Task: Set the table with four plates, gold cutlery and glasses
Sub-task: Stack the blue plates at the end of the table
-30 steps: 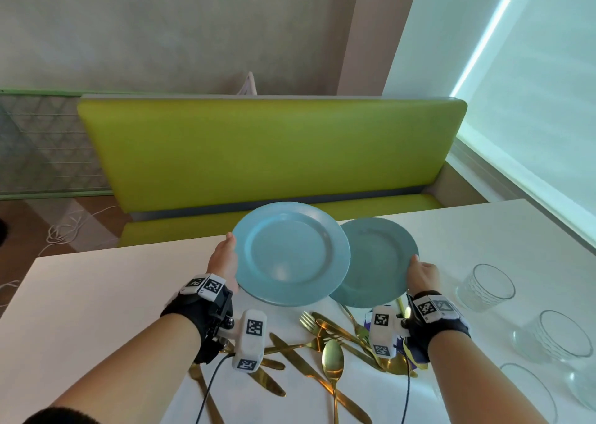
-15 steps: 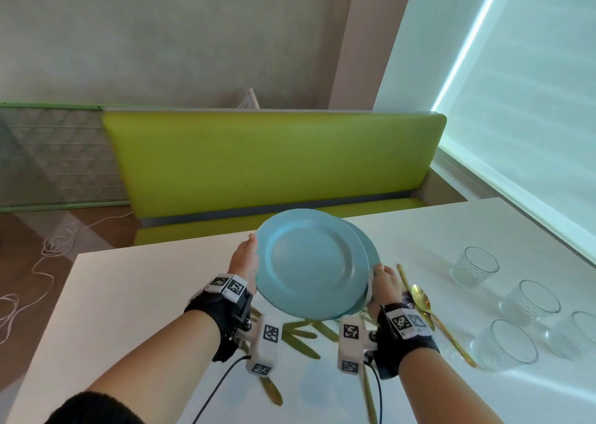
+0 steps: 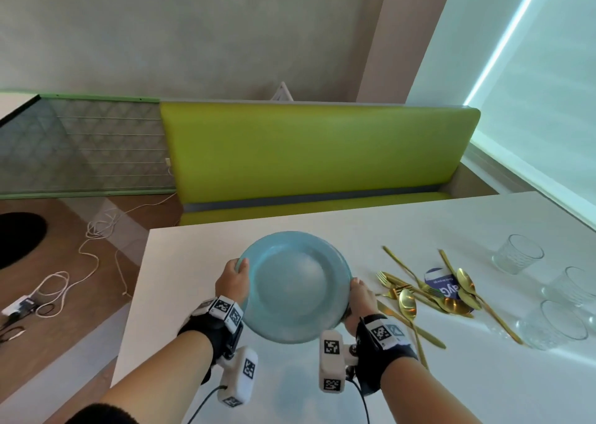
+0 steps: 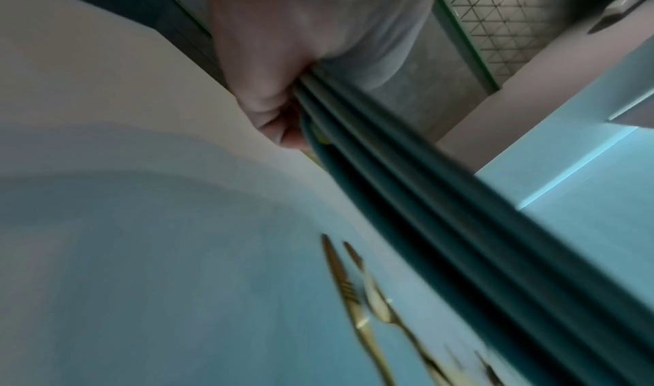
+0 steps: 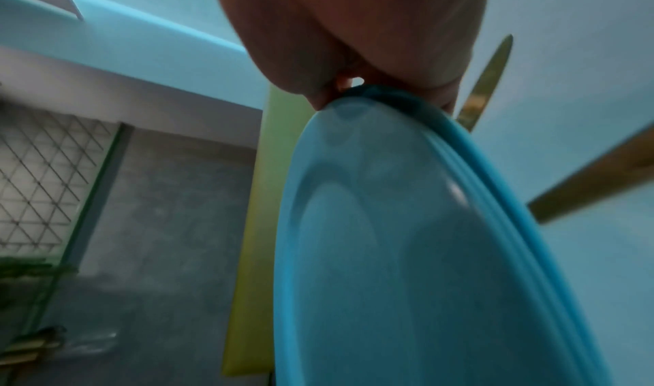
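Observation:
A stack of blue plates [image 3: 295, 286] hangs above the white table [image 3: 419, 226], near its left end. My left hand [image 3: 233, 278] grips the stack's left rim, thumb over the top. My right hand [image 3: 359, 297] grips the right rim. In the left wrist view the stacked plate edges [image 4: 407, 174] run out of my left hand [image 4: 283, 90]. The right wrist view has the top plate [image 5: 407, 252] pinched by my right hand [image 5: 371, 56]. Gold cutlery [image 3: 429, 291] lies in a loose pile to the right of the plates. Clear glasses [image 3: 517, 253] stand further right.
A green bench [image 3: 316, 152] runs along the table's far side, with a window blind [image 3: 548, 101] at the right. A round dark-blue coaster [image 3: 440, 283] lies under the cutlery. Cables [image 3: 96, 249] trail across the wooden floor at the left.
The two separate plates have come together into one stack between my hands. The stack has moved left, away from the cutlery, which now lies uncovered to its right.

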